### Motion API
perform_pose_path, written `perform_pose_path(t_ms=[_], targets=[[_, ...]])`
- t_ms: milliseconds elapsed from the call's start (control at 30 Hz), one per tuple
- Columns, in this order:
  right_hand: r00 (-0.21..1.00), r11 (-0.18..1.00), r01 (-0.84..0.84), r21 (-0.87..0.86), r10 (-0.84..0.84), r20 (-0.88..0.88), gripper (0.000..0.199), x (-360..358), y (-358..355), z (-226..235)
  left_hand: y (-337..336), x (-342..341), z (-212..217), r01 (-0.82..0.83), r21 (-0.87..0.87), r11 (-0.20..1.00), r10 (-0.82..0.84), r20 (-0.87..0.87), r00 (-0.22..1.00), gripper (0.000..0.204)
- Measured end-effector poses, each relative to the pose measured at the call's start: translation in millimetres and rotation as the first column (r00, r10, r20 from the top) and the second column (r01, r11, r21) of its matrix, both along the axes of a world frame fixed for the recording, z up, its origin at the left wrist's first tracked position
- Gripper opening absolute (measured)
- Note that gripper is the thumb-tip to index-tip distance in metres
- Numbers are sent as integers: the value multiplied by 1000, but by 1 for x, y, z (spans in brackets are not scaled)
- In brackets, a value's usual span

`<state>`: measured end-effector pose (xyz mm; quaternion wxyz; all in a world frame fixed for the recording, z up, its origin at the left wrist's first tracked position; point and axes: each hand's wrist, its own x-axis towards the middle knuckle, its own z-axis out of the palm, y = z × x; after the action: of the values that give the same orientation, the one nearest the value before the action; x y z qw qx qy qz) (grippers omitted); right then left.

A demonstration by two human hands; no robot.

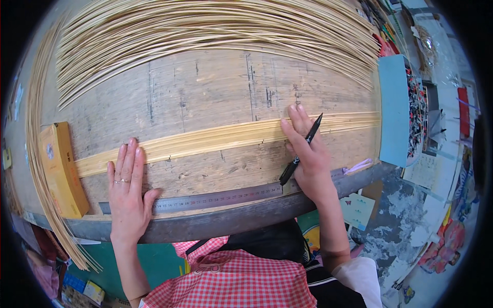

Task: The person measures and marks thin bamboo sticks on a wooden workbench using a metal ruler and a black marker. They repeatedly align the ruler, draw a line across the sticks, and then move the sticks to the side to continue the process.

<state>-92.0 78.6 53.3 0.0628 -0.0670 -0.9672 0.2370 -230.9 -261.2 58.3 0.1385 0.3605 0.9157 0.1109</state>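
A flat row of thin pale bamboo strips [215,143] runs side by side across the wooden board. My left hand [127,187] lies flat, its fingertips resting on the strips near their left end; a ring is on one finger. Toward the right, my right hand [312,161] grips a black marker [288,173] slantwise, while its outstretched fingers touch the strips. Small dark marks show along the lower edge of the row. Below the strips, a steel ruler [221,198] lies along the board's near edge, between my two hands.
A yellow box [64,172] stands at the row's left end, a light blue box [394,108] at its right. Many long strips [215,25] are spread at the back. Another bundle [36,113] hangs over the left front edge. A purple ribbon-like piece [358,166] lies near the right front.
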Motion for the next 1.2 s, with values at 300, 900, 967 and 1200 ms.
perform_pose_path(t_ms=[300,900,967,1200], targets=[[957,950,285,-129,-289,-15,33,42,-5,26,-7,0,-4,8,-31,999,-9,-45,999,77],[987,965,160,-208,-155,44,31,26,-65,27,-7,-1,-8,15,-76,997,-20,-70,997,68],[992,960,126,-251,-119,43,29,17,-72,28,-6,-3,-7,15,-65,998,-20,-66,998,68],[999,874,5,-486,-26,-37,30,-22,-103,9,-2,2,-7,29,-40,999,-32,-84,996,69]])
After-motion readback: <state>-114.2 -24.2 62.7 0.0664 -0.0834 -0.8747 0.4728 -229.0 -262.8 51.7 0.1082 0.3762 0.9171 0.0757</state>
